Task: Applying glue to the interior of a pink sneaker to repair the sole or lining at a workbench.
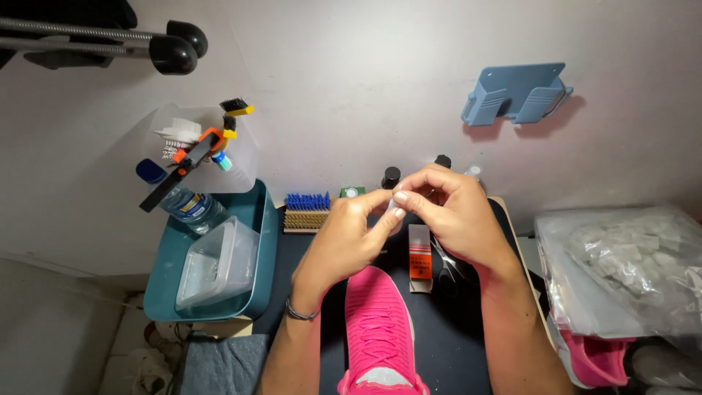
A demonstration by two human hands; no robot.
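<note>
Head view: left hand (349,238) and right hand (453,212) meet above pink shoe (376,329), fingertips pinched together on small white piece (398,199). Shoe lies on dark mat (453,344), toe toward wall. Teal tray (256,241) just left of shoe; narrow free mat strip right of shoe.

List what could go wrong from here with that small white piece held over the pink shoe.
1. Both hands, left hand and right hand, pinch the small white piece by fingertips only; it could slip onto the pink shoe.
2. Scissors lie under the right wrist and might get knocked.
3. Dark-capped bottles behind the hands could tip.
</note>
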